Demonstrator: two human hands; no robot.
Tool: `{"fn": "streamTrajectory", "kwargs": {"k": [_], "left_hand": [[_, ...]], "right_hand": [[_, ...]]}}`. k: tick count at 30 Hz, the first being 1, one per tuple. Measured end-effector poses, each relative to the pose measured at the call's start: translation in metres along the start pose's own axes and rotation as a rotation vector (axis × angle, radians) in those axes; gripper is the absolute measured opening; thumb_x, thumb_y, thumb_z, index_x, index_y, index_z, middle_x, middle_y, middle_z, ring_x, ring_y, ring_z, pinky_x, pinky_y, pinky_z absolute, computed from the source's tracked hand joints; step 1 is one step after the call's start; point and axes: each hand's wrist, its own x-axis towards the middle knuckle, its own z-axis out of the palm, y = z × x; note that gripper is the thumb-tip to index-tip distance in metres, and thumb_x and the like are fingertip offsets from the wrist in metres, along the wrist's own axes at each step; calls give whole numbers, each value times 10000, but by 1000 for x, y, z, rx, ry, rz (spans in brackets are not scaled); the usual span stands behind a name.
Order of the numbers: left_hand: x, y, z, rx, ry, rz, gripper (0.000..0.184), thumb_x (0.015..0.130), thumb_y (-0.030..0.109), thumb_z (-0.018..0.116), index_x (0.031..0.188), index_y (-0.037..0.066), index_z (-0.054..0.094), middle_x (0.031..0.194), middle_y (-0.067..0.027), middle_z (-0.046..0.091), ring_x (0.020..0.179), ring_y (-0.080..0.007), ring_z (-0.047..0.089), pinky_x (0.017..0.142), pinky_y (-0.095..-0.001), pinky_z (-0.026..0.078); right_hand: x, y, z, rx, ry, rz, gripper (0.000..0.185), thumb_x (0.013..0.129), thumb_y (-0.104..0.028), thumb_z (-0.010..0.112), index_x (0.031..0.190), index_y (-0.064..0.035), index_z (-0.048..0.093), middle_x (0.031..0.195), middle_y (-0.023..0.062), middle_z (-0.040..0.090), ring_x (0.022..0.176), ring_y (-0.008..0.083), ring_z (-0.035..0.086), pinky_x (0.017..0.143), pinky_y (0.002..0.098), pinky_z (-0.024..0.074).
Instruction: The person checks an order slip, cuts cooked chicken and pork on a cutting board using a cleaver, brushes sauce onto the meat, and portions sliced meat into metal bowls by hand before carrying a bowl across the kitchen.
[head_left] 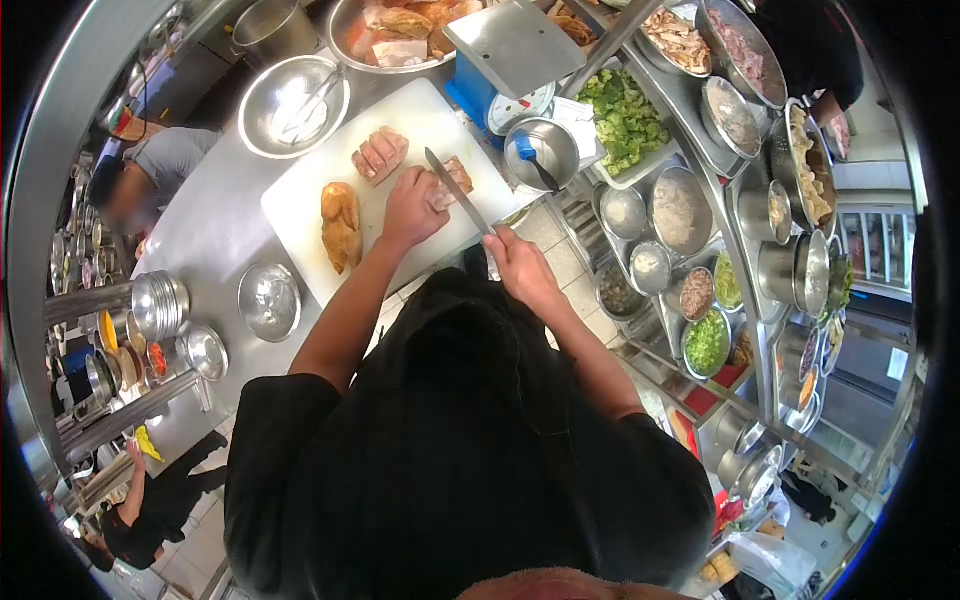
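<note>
On the white cutting board (pixel 295 215), my left hand (pixel 412 208) presses on a piece of meat (pixel 456 176) near the board's right side. The handle of a knife (pixel 460 192) is in my right hand (pixel 522 264), just off the board's near edge. Its blade points up and to the left and lies across the meat, beside my left fingers. Sliced meat (pixel 380 156) sits just above my left hand. A browned whole piece (pixel 341 226) lies on the board's left part.
A steel bowl with a utensil (pixel 262 118) stands behind the board, an empty bowl (pixel 269 301) to its left. At the right are a scale (pixel 520 104), a pot with a blue brush (pixel 560 140) and a tray of greens (pixel 624 118). Other people stand at left and upper right.
</note>
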Motion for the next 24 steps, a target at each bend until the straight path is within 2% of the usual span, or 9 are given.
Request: {"fn": "streamTrajectory", "kwargs": {"k": [8,13,19,24], "left_hand": [[2,-2,10,33,45,15,369,571,118,688,905,84,537,959,-105,536,917,-342,544,714,-453,455],[0,-7,12,-9,4,-35,350,573,127,691,880,88,529,954,-96,545,920,-340,549,709,-453,452],[1,-9,14,-58,16,-56,348,566,105,694,863,83,515,921,-102,541,894,-346,552,700,-454,452],[-1,-12,18,-42,39,-47,342,565,93,703,847,76,510,908,-111,544,865,-353,559,688,-452,458]], "right_hand": [[-7,-12,-6,-104,-9,7,368,1005,-362,402,1081,-33,548,927,304,635,943,501,576,821,562,437],[47,-6,26,-129,16,-42,352,998,-358,410,1044,-36,545,911,306,635,923,515,576,817,578,436],[13,4,21,-103,40,-31,353,994,-354,419,1042,-32,554,882,308,636,895,521,586,806,590,445],[25,10,35,-142,40,-17,351,994,-352,420,1043,-31,554,870,310,634,885,515,592,794,584,451]]}}
